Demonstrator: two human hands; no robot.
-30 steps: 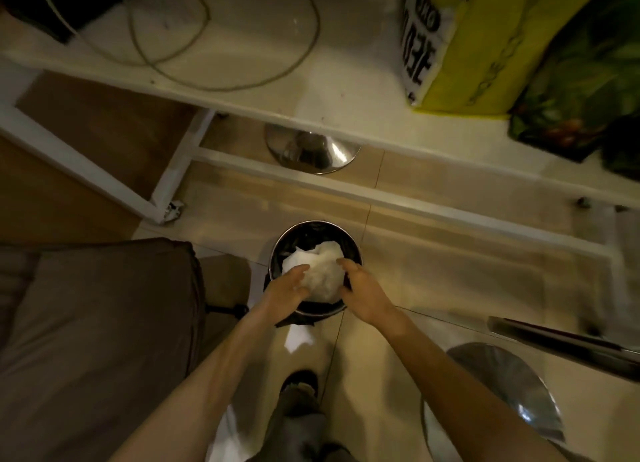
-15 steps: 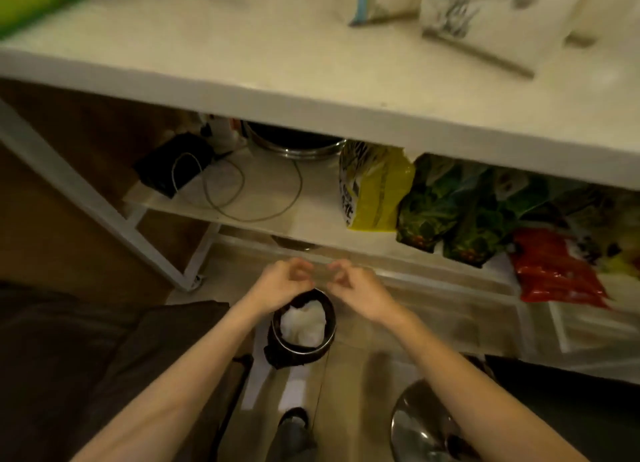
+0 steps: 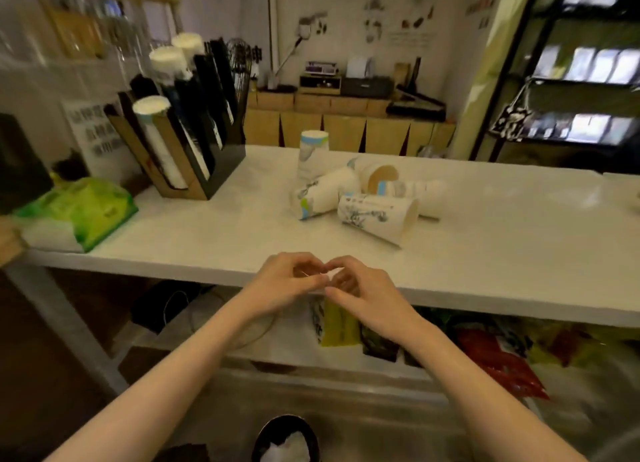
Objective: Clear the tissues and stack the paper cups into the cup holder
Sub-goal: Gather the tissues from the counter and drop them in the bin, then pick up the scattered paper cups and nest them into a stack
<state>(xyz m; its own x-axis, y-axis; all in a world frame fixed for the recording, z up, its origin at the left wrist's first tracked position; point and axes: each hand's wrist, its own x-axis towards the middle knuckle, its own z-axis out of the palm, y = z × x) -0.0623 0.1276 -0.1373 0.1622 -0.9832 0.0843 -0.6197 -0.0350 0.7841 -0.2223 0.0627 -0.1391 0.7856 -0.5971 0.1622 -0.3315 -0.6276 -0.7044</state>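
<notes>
Several printed paper cups (image 3: 377, 216) lie tipped over in a heap on the white counter (image 3: 214, 233), and one stack of cups (image 3: 312, 155) stands upright behind them. The black and wood cup holder (image 3: 194, 143) stands at the back left with cup stacks in its slots. My left hand (image 3: 289, 281) and my right hand (image 3: 360, 288) are held together at the counter's front edge, fingertips touching, nothing in them. White tissues (image 3: 287, 449) fill the small black bin on the floor below.
A green tissue pack (image 3: 78, 210) lies at the counter's left end. Snack bags (image 3: 498, 357) and a cable sit on the shelf under the counter. Behind the counter runs a back bench with devices (image 3: 367, 86); dark shelving (image 3: 585, 81) stands at the right.
Both hands let go of the tissues in the bin and rose to the counter edge. My view lifted from the floor to the countertop.
</notes>
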